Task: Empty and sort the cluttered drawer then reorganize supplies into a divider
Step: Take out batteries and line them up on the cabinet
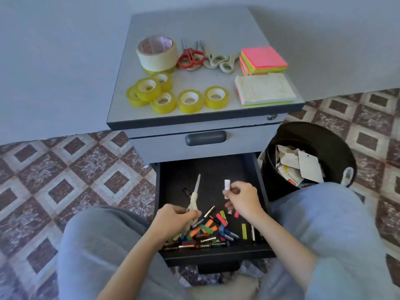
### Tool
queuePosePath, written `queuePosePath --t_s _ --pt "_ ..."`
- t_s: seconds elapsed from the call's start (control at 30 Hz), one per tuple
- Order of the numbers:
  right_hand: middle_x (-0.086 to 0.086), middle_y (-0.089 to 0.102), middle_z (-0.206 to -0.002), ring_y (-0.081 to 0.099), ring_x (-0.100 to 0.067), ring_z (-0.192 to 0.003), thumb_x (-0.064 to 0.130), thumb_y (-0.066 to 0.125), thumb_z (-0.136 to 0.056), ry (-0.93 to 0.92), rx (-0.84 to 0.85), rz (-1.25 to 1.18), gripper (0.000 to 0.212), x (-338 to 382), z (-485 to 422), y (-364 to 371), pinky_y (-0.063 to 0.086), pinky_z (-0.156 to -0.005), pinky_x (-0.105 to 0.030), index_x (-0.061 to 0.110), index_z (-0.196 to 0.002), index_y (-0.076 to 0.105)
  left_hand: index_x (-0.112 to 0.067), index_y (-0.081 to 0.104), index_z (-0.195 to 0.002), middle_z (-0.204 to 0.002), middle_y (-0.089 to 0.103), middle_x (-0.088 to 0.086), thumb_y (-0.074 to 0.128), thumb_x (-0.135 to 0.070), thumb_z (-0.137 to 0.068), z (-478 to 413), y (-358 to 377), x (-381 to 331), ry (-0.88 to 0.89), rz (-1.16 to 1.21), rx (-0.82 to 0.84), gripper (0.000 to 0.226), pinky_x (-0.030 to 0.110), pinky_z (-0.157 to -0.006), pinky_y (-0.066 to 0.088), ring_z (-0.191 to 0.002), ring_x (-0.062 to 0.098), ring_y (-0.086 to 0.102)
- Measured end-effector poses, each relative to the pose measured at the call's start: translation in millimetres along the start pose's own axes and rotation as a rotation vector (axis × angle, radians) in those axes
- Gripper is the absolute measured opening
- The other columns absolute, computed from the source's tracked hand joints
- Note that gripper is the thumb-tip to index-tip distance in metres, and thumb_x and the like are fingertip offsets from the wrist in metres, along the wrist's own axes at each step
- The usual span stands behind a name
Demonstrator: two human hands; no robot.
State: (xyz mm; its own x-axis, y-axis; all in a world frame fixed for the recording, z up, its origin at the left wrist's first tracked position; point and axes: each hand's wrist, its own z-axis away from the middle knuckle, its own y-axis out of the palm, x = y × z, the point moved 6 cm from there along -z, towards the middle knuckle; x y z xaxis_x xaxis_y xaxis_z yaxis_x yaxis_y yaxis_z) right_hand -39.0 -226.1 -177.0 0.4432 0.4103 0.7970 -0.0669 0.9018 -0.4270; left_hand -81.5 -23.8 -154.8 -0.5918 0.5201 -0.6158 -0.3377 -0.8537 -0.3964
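The black drawer (pixel 173 169) stands pulled open below the grey cabinet. My left hand (pixel 173 219) grips the cream handle of a pair of scissors (pixel 195 191), whose blades point away from me. My right hand (pixel 243 199) pinches a small white paper tag (pixel 227 185) above the drawer floor. Several batteries (pixel 203 242) and coloured sticky flags (pixel 207 226) lie scattered at the drawer's near end. A lone yellow flag (pixel 244 231) lies to the right.
On the cabinet top (pixel 194 20) sit a wide masking tape roll (pixel 157 53), several yellow tape rolls (pixel 164 94), red scissors (pixel 190 56), cream scissors (pixel 220 60) and sticky note stacks (pixel 263 59). A black bin (pixel 320 135) with paper scraps stands at the right. Patterned floor tiles surround it.
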Motion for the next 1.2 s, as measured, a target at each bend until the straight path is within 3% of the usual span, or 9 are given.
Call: queuePosePath --t_s 0.13,0.3,0.47,0.67,0.77,0.87,1.0,1.1,1.2 --pt "-0.003 0.061 -0.070 0.056 -0.008 -0.043 0.005 0.061 -0.089 -0.298 -0.069 -0.225 0.014 72.9 33.7 -34.8 0.050 -0.045 -0.021 0.014 -0.078 0.060 -0.027 0.072 -0.076 -0.081 0.073 0.000 0.073 -0.039 -0.076 48.7 -33.2 -53.7 0.196 -0.024 -0.024 0.012 0.027 -0.076 0.058 -0.081 0.015 0.069" --pt "0.002 0.059 -0.067 0.053 -0.007 -0.042 0.005 0.061 -0.088 -0.551 -0.183 -0.365 0.010 155.5 53.4 -81.2 0.049 -0.046 -0.024 0.013 -0.082 0.061 -0.027 0.074 -0.071 -0.070 0.072 -0.003 0.073 -0.037 -0.073 96.2 -77.4 -139.5 0.424 -0.011 -0.143 0.010 0.010 -0.058 0.049 -0.062 0.000 0.064" --pt "-0.001 0.059 -0.067 0.052 -0.007 -0.041 0.006 0.061 -0.089 -0.652 -0.231 -0.372 0.003 211.4 45.7 -118.3 0.051 -0.049 -0.031 0.006 -0.086 0.062 -0.009 0.075 -0.074 -0.082 0.070 0.014 0.074 -0.046 -0.069 83.3 -112.3 -205.4 0.487 -0.027 -0.253 0.037 0.037 -0.085 0.056 -0.079 0.019 0.068" --pt "-0.004 0.057 -0.069 0.051 -0.010 -0.040 0.005 0.062 -0.088 -0.699 -0.260 -0.378 0.002 239.6 37.9 -150.0 0.051 -0.047 -0.029 0.004 -0.088 0.063 -0.001 0.067 -0.086 -0.076 0.064 0.009 0.073 -0.039 -0.075 43.6 -121.1 -269.6 0.521 -0.109 -0.355 0.040 0.030 -0.070 0.059 -0.067 0.017 0.064" --pt "-0.008 0.056 -0.075 0.050 -0.010 -0.039 0.004 0.062 -0.088 -0.696 -0.259 -0.373 0.009 236.6 36.0 -164.2 0.051 -0.046 -0.028 0.009 -0.080 0.062 -0.006 0.056 -0.069 -0.056 0.057 0.004 0.071 -0.044 -0.075 25.9 -122.0 -295.0 0.491 -0.210 -0.414 0.041 0.026 -0.062 0.058 -0.060 0.020 0.066" --pt "-0.003 0.058 -0.068 0.050 -0.010 -0.039 0.006 0.062 -0.088 -0.656 -0.252 -0.336 0.005 225.3 34.1 -178.5 0.052 -0.048 -0.028 0.008 -0.083 0.064 -0.012 0.046 -0.057 -0.033 0.049 -0.003 0.066 -0.043 -0.080 15.3 -121.0 -317.9 0.447 -0.338 -0.458 0.043 0.018 -0.042 0.042 -0.049 0.015 0.061" --pt "-0.003 0.061 -0.071 0.051 -0.008 -0.042 0.009 0.061 -0.089 -0.584 -0.239 -0.303 0.004 204.9 27.4 -198.0 0.049 -0.050 -0.023 0.006 -0.089 0.064 -0.009 0.048 -0.061 -0.053 0.056 0.006 0.064 -0.041 -0.082 -7.4 -116.2 -350.7 0.429 -0.458 -0.455 0.041 0.023 -0.055 0.045 -0.053 0.021 0.061" --pt "-0.003 0.062 -0.071 0.050 -0.005 -0.040 0.010 0.061 -0.089 -0.538 -0.231 -0.306 0.003 191.6 19.8 -209.4 0.047 -0.046 -0.017 0.008 -0.090 0.064 -0.008 0.048 -0.063 -0.059 0.056 0.007 0.061 -0.040 -0.082 -22.8 -109.1 -368.2 0.400 -0.592 -0.470 0.040 0.024 -0.054 0.047 -0.052 0.021 0.059" --pt "0.003 0.062 -0.063 0.050 -0.006 -0.039 0.009 0.062 -0.089 -0.499 -0.225 -0.318 0.004 177.5 12.2 -218.0 0.047 -0.047 -0.018 0.007 -0.089 0.065 -0.006 0.048 -0.066 -0.071 0.057 0.009 0.060 -0.040 -0.083 -35.1 -104.7 -381.2 0.409 -0.726 -0.525 0.040 0.031 -0.071 0.054 -0.066 0.026 0.060"
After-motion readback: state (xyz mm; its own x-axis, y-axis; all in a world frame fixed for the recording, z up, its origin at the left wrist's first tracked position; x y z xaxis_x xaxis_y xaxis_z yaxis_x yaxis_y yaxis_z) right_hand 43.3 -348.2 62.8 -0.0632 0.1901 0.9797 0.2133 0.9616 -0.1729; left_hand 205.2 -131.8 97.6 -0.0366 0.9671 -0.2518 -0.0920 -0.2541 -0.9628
